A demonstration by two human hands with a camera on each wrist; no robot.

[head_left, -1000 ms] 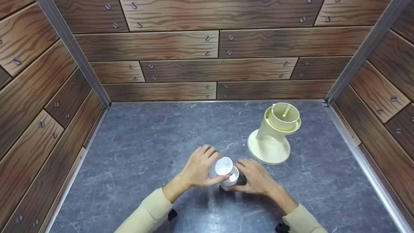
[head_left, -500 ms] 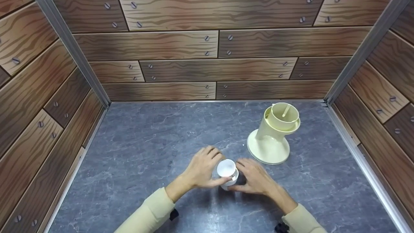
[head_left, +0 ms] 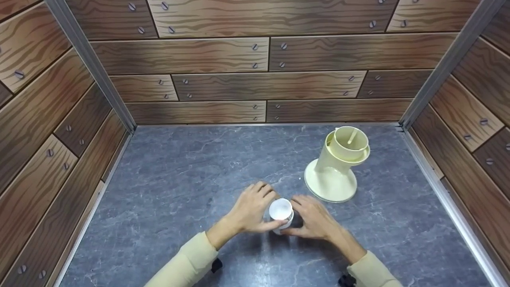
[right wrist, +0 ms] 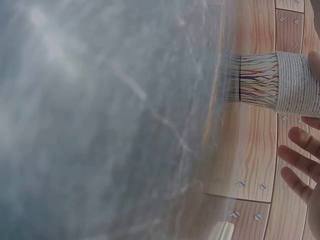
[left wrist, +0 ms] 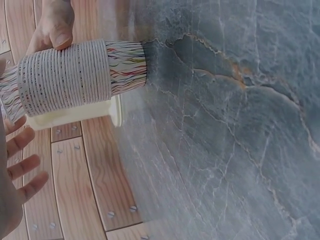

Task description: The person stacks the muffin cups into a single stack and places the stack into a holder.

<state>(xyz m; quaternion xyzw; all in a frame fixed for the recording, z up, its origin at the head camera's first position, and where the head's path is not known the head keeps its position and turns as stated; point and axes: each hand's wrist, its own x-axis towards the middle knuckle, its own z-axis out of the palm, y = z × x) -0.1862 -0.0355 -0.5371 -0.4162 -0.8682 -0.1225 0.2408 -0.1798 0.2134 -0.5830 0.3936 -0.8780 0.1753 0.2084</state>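
A stack of white paper cups [left wrist: 65, 77] stands upright on the table between my two hands, its stacked rims forming ribs. Thin coloured wavy lines run down the narrow bottom part of its outer cup. My left hand [head_left: 252, 209] grips the topmost cup [head_left: 280, 209], thumb on the near side and fingers on the far side. That cup's open mouth faces up, and its patterned lower wall shows just above the ribs in the left wrist view. Lower down, my right hand [head_left: 314, 220] holds the stack from the right, thumb near and fingers behind.
A cream plastic stand [head_left: 332, 185] with a round base and a wide, cup-like top stands at the back right. Wood-patterned walls [head_left: 215, 85] rise behind and at both sides. The tabletop [head_left: 179, 171] is dark, marbled grey.
My left hand has brought the top cup right and down into the stack; it was tilted left with a gap beneath its mouth and now lines up. My right hand stays in place.
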